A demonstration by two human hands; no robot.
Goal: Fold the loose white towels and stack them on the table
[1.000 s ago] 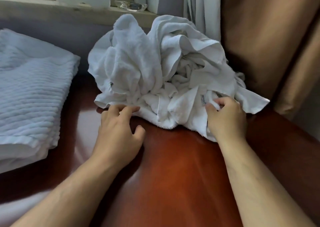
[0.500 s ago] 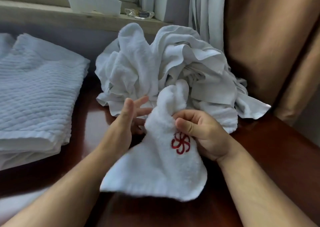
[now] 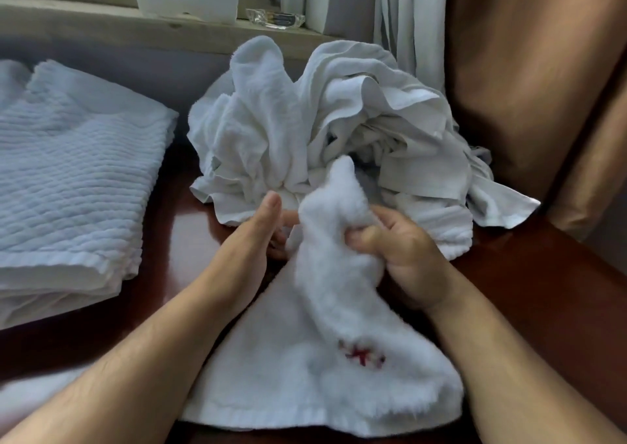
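Laundry duty at the dark red-brown polished wooden bench [image 3: 559,291]: a small fluffy white terry towel [image 3: 315,308] with a red stitched emblem [image 3: 363,357] is held up just in front of the heap of crumpled loose white towels [image 3: 305,131]. We see the right hand [image 3: 403,260] clamped on a bunched upper part of the cloth, thumb and curled fingers pinching it. The left hand [image 3: 251,240] stands edge-on beside it, fingers straight and gripping nothing that we can make out; its fingertips are partly hidden behind the cloth. The towel's lower hem trails on the bench, nearer the person than the heap. Left of the heap lies a folded stack of white ribbed towels [image 3: 68,189]; behind the heap runs a pale window sill [image 3: 101,19]. We judge the step in hand to be opening this towel out before its first fold. To do it well, we would have the left hand find a corner on the edge the right hand holds, draw the two hands apart until that edge is taut, then lay the cloth flat in front of the heap, clear of its trailing ends, so hem meets hem. The heap is large; we reckon most of the job lies ahead.
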